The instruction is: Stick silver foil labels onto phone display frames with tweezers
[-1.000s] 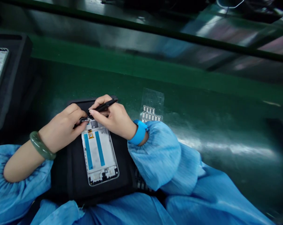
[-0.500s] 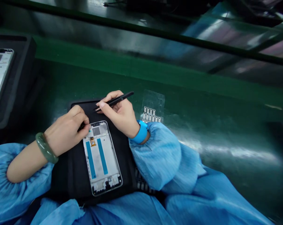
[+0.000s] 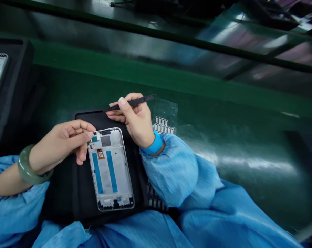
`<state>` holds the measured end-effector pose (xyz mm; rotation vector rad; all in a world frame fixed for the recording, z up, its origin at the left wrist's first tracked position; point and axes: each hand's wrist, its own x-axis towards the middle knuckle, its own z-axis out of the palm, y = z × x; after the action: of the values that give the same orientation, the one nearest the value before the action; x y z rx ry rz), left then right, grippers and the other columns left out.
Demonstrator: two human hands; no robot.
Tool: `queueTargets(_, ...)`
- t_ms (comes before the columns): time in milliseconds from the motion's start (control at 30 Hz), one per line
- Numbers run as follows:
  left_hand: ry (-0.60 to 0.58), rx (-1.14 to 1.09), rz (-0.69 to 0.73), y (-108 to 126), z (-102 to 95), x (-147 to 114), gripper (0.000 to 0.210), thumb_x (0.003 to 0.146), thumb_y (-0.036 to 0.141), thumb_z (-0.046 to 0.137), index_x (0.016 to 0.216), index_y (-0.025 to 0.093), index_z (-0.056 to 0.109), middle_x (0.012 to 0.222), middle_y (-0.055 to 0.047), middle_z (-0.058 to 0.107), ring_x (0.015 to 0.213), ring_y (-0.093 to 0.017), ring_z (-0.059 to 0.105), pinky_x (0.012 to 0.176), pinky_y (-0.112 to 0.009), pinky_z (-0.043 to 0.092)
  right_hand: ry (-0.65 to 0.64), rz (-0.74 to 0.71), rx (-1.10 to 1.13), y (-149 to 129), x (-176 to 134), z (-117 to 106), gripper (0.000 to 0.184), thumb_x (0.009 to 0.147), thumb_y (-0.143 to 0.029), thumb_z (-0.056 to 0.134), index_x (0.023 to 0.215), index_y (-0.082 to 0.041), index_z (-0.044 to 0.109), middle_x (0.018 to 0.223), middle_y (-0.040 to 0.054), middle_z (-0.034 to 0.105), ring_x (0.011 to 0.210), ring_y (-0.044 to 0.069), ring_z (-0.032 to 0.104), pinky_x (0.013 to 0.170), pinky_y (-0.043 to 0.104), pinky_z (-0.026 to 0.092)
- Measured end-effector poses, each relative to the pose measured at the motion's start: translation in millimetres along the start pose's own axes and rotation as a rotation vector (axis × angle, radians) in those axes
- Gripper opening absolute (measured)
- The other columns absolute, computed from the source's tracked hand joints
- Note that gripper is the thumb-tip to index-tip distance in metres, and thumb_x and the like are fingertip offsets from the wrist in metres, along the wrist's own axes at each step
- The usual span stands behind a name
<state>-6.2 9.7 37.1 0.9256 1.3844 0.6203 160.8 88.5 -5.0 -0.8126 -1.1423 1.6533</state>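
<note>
Phone frame is lying flat on the black mat on the desk, looking light, thin, fragile, best gripped by its edges; left hand half-curled, fingertips touching its top corner; right hand pinching black tweezers, tip contents not showing

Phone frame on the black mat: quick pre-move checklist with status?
1. Phone frame lies flat on the black mat, open side up: ok.
2. Left hand steadies it, fingertips at the frame's top left corner: ok.
3. Right hand has a grip on the black tweezers: ok.
4. Tweezer tips hold a part: cannot tell, too small.
5. Tweezers clear of the frame, held above the mat's far edge: ok.
6. Clear sheet of small parts within reach beside the right wrist: ok.
</note>
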Motion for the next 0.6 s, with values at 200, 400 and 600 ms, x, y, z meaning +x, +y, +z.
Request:
queueTargets(200, -0.008, -0.015, -0.101, -5.2, -0.7, 3.9, 0.025, 0.081, 0.036, 0.058, 0.095, 0.015, 0.052, 0.045, 0.003, 0.059, 0.037, -0.013, 0.055, 0.039, -0.022, 0.046, 0.04, 0.003, -0.078, -3.0, -3.4, -1.9, 0.032, 0.078, -0.047, 0.059, 0.086, -0.022, 0.039, 0.084, -0.0026, 0.064, 0.07, 0.009, 0.067, 0.067, 0.022, 0.057)
queueTargets(400, -0.033, -0.086, -0.155, -5.0, -3.9, 5.5, 0.026, 0.083, 0.038, 0.054, 0.098, 0.018, 0.051, 0.043, 0.005, 0.058, 0.036, -0.011, 0.053, 0.04, -0.018, 0.044, 0.033, 0.039, -0.104, -4.2, -3.9, -2.8, 0.029, 0.08, -0.045, 0.057, 0.085, -0.023, 0.04, 0.083, -0.0036, 0.064, 0.069, 0.008, 0.067, 0.066, 0.023, 0.057)
queueTargets(600, -0.078, -0.142, -0.218, -2.7, -8.0, 6.8, 0.025, 0.083, 0.038, 0.054, 0.099, 0.019, 0.051, 0.043, 0.005, 0.058, 0.034, -0.01, 0.053, 0.036, -0.016, 0.042, 0.004, 0.053, -0.097, -8.4, -10.4, 1.8, 0.025, 0.081, -0.04, 0.057, 0.085, -0.022, 0.041, 0.08, -0.0028, 0.063, 0.072, 0.01, 0.067, 0.066, 0.025, 0.058)
